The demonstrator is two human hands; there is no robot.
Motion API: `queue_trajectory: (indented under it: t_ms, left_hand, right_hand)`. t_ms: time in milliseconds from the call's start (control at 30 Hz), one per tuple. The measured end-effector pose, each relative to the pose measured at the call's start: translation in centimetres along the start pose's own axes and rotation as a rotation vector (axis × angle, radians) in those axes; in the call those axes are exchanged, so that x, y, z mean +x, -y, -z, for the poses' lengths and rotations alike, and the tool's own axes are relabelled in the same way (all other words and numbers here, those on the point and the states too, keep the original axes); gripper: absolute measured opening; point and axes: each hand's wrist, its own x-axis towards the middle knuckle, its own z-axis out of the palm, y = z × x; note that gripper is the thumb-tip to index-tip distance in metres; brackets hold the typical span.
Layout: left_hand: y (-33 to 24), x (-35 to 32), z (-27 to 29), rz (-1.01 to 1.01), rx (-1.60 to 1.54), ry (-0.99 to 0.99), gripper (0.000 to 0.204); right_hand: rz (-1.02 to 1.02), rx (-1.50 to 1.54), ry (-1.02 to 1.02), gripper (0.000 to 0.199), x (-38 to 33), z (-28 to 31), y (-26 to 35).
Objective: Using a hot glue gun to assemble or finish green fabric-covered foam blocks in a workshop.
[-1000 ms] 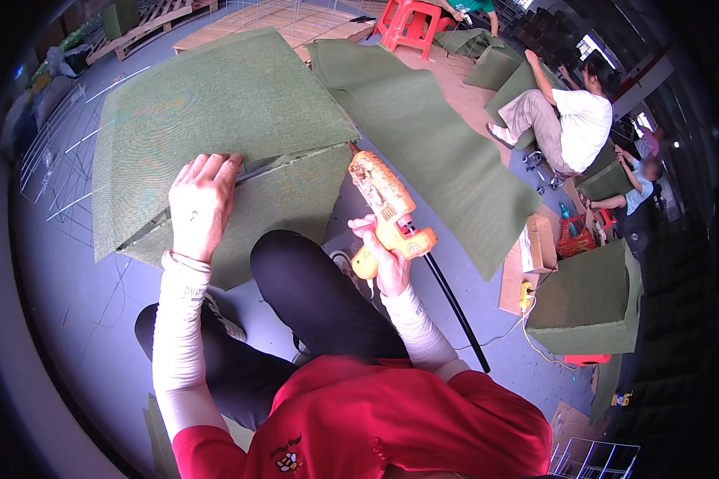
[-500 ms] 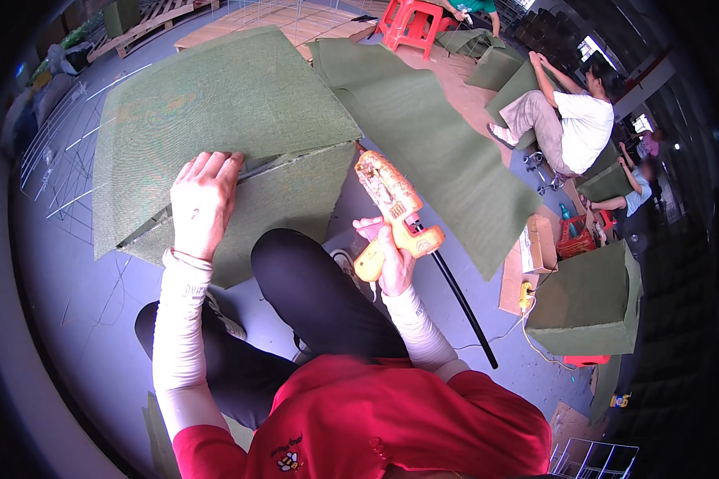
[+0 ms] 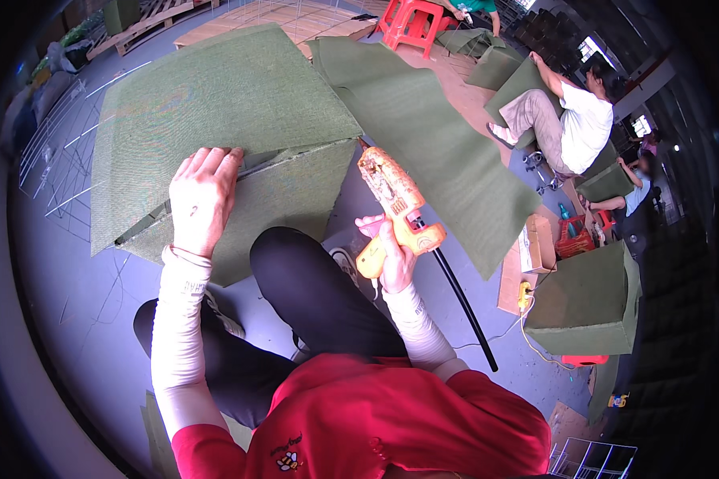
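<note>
A large box-shaped piece covered in green mesh fabric stands before me. Along its near upper edge a dark, gaping seam runs between top and front. My left hand lies over this edge, fingers close together and bent onto the top sheet; its thumb is hidden. In my right hand is an orange hot glue gun, its front part stained and worn. The gun's nozzle points up at the right corner of the seam. A long black stick extends from behind the gun.
A loose green sheet spreads beyond the box. Wire frames stand at left. On the right are a smaller green box, a cardboard box and a yellow plug with cable. Red stools and seated co-workers are farther off.
The glue gun has shifted very slightly up and right, toward the seam's corner. My left hand has barely moved. The co-worker in white has changed the position of their arms.
</note>
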Motion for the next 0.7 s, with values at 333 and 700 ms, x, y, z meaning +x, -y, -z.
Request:
queue_trajectory:
  t_ms: [333,700]
  left_hand:
    - [-0.21,-0.17,-0.01,0.011,-0.017,0.002,0.019]
    - [-0.07,-0.11,0.05,0.009,-0.008,0.011,0.018]
  right_hand:
    - [-0.011,0.018,-0.022,0.028,0.05,0.13,-0.38]
    - [-0.05,-0.033,-0.059,0.027,-0.08,-0.12,0.27]
